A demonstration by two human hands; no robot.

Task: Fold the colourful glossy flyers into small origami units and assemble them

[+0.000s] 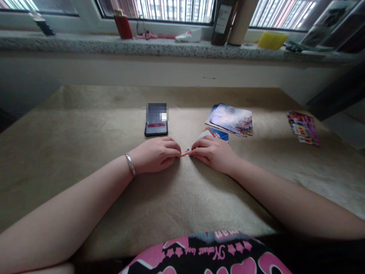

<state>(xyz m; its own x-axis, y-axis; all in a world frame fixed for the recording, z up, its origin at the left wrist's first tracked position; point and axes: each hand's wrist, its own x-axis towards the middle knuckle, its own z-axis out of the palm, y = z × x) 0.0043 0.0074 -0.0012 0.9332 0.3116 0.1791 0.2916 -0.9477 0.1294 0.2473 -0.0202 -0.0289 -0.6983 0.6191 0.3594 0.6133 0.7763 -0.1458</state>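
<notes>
A folded piece of printed paper point(216, 134), blue, orange and white, lies on the table between and under my hands. Its narrow pointed end reaches toward my left hand point(161, 153), whose fingers are pinched together at that tip. A silver bangle circles the left wrist. My right hand point(212, 152) rests over the paper with its thumb and fingertips pressed on the sheet near the point. The palm covers part of the paper, so the full fold cannot be made out.
A phone point(156, 128) with a blurred screen lies beyond my left hand. Past my right hand is a stack of printed sheets point(232, 118), and farther right lie colourful cards point(303, 127). A granite windowsill point(171, 47) behind the table bears a red bottle point(123, 27) and a yellow object point(272, 40).
</notes>
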